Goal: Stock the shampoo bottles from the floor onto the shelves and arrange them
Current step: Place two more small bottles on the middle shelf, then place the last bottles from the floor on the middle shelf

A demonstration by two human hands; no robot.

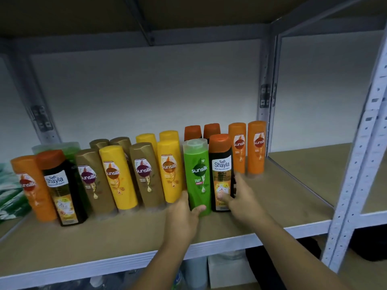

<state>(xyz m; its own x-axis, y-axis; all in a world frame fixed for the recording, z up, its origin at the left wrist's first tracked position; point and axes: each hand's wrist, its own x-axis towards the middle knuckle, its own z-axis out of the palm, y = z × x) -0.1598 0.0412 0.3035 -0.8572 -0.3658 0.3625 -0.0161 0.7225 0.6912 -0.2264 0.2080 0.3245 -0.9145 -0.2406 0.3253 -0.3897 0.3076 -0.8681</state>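
A row of upright shampoo bottles fills the wooden shelf [272, 204]. My left hand [182, 218] grips the base of a green Sunsilk bottle [198, 174], thumb across its front. Right beside it stands a black Safi Shayla bottle with an orange cap [221, 170], and my right hand [243, 197] holds its lower right side. To the left stand yellow [170, 170], brown [145, 174], another yellow [117, 176] and another brown bottle [93, 181]. Two orange Sunsilk bottles [248, 147] stand behind on the right.
At the far left stand an orange bottle [31, 185] and a second black Safi Shayla bottle [62, 189], with green packets [8, 191] beyond. A grey metal upright [360, 164] borders the shelf on the right. Bare shelf board lies right of the bottles. Items sit on the lower shelf.
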